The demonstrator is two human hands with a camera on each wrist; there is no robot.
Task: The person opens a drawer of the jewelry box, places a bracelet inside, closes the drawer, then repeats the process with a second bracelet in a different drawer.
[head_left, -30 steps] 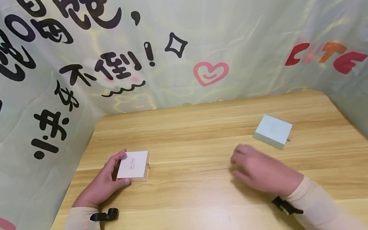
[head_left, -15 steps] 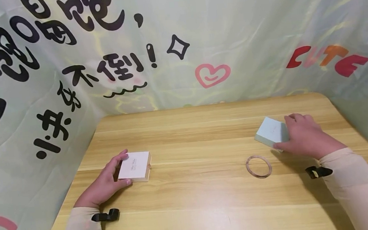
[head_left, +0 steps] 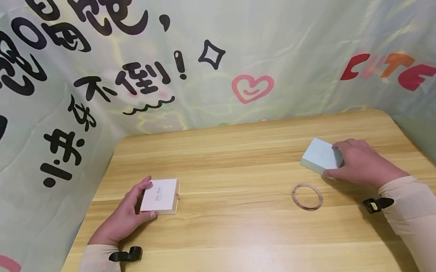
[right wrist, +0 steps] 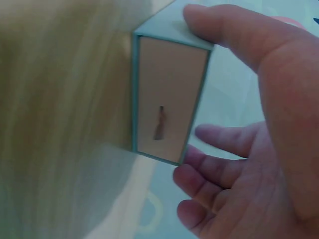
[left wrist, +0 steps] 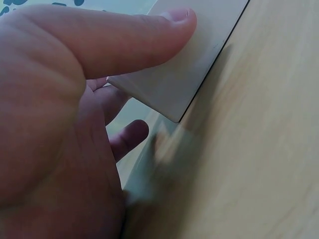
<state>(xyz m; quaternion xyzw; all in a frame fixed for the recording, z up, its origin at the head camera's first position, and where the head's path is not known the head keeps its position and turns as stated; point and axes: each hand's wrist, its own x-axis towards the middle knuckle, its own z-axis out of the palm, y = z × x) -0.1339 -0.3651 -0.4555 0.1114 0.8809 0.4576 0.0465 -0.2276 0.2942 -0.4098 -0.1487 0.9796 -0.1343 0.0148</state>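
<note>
One blue box (head_left: 318,155) lies diagonally, tab (right wrist: 160,124) facing rightward.

A box (head_left: 159,196) sits left on the table (head_left: 227,239). A second box (head_left: 319,154) rests right, farther back, behind a bracelet (head_left: 294,198).

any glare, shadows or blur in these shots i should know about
Head view: pale glare on the table, shadow beside the right sleeve; left wrist view: soft table grain, shadow beside the white box; right wrist view: dim, table grain blurred, the light blue box clearer-edged.
</note>
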